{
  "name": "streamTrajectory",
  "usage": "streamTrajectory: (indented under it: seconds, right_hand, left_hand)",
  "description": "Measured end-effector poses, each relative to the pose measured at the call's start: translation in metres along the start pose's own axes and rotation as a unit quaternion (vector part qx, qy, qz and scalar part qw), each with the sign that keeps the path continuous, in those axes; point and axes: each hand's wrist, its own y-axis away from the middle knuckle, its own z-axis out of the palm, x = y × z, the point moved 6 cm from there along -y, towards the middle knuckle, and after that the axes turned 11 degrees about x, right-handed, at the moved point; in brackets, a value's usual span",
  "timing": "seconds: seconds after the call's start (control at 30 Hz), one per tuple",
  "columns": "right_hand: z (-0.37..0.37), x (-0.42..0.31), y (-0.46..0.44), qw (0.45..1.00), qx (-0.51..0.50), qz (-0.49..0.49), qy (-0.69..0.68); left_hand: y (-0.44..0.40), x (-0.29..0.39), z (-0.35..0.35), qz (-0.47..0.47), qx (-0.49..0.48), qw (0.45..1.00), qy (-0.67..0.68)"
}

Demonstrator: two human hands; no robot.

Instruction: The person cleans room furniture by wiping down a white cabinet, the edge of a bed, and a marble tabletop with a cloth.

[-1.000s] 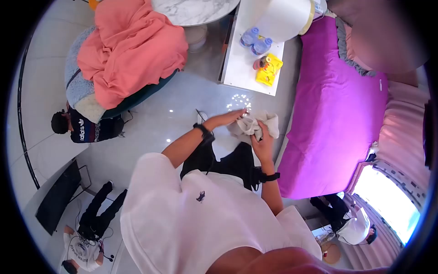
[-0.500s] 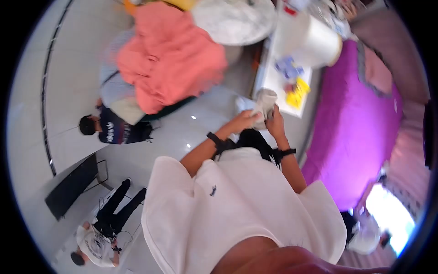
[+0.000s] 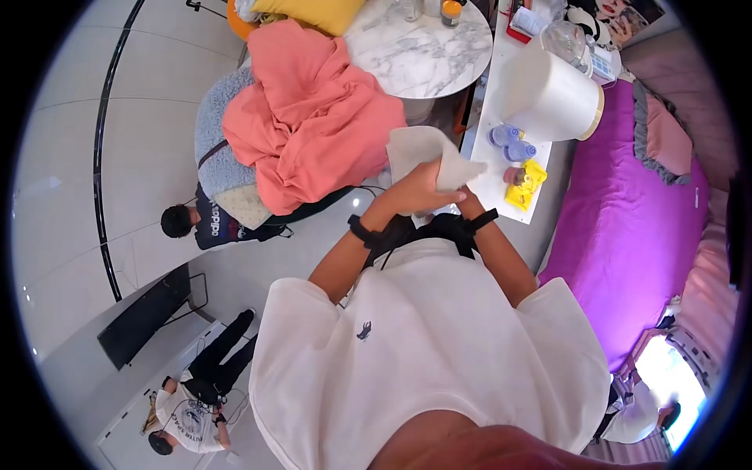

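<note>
A light beige cloth [image 3: 423, 150] is spread between my hands at the middle of the view. My left hand [image 3: 423, 190] has its fingers closed on the lower part of the cloth. Partly behind the cloth's right corner is my right hand [image 3: 470, 205], close beside the other; its fingers are mostly hidden. Black bands are round both wrists. To the right of the cloth, a yellow packet [image 3: 523, 189] and blue-tinted bottles [image 3: 513, 142] stand on a white table [image 3: 493, 188].
A marble round table [image 3: 423, 55] stands ahead, with a coral blanket [image 3: 313, 125] heaped on a seat to its left. At right lies a purple-covered bed [image 3: 627, 219]. A white cylinder [image 3: 548, 94] rests on the white table. Several other people are around the room.
The view has shifted, bringing more of the marble table into sight. The cloth, bunched up earlier, is now opened out and raised further forward. My hands have moved closer together.
</note>
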Motion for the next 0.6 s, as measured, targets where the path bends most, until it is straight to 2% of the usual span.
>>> streamTrajectory:
  seconds: [0.03,0.1,0.13,0.17,0.23,0.27,0.3,0.37,0.4,0.47,0.5,0.53,0.57,0.6]
  right_hand:
    - [0.001,-0.009,-0.001,1.000,0.009,0.008,-0.011]
    - [-0.004,-0.037,-0.014,0.999,0.028,0.018,-0.028]
    - [-0.003,-0.059,-0.023,0.978,-0.007,0.117,-0.170]
    - [-0.005,-0.069,-0.031,0.978,-0.009,0.121,-0.167]
    - [-0.006,-0.100,-0.053,0.995,-0.082,-0.063,0.014]
    - [-0.014,-0.125,-0.058,0.992,-0.080,-0.076,0.066]
    - [-0.019,-0.134,-0.066,0.991,-0.076,-0.080,0.079]
    - [-0.029,-0.141,-0.070,0.998,-0.031,0.018,-0.056]
    - [-0.032,-0.141,-0.073,1.000,-0.006,0.015,-0.024]
    - [-0.034,-0.116,-0.077,0.998,-0.041,0.049,-0.013]
    - [-0.031,-0.113,-0.079,0.995,-0.062,0.079,-0.014]
    - [-0.032,-0.115,-0.080,0.995,0.003,0.077,-0.062]
    - [-0.027,-0.111,-0.083,0.995,-0.010,0.078,-0.053]
    - [-0.030,-0.109,-0.088,0.996,0.049,0.059,-0.049]
  left_hand:
    - [-0.006,-0.006,-0.003,-0.005,0.000,1.000,0.002]
    - [-0.028,-0.020,-0.020,0.015,0.075,0.996,-0.049]
    - [-0.035,-0.017,-0.034,-0.010,0.118,0.989,-0.085]
    - [-0.042,-0.025,-0.044,-0.012,0.119,0.990,-0.081]
    - [-0.058,-0.059,-0.062,-0.068,0.121,0.985,-0.100]
    - [-0.065,-0.064,-0.068,-0.010,0.148,0.986,-0.078]
    - [-0.074,-0.054,-0.075,0.003,0.147,0.987,-0.070]
    - [-0.073,-0.059,-0.073,-0.124,0.088,0.988,-0.012]
    - [-0.077,-0.067,-0.070,-0.123,0.094,0.988,0.003]
    - [-0.086,-0.081,-0.054,-0.041,0.060,0.976,-0.204]
    - [-0.090,-0.087,-0.051,-0.048,0.068,0.978,-0.192]
    - [-0.096,-0.088,-0.045,-0.006,0.053,0.982,-0.182]
    - [-0.100,-0.079,-0.046,0.040,0.043,0.983,-0.174]
    - [-0.102,-0.072,-0.051,0.019,0.012,0.984,-0.177]
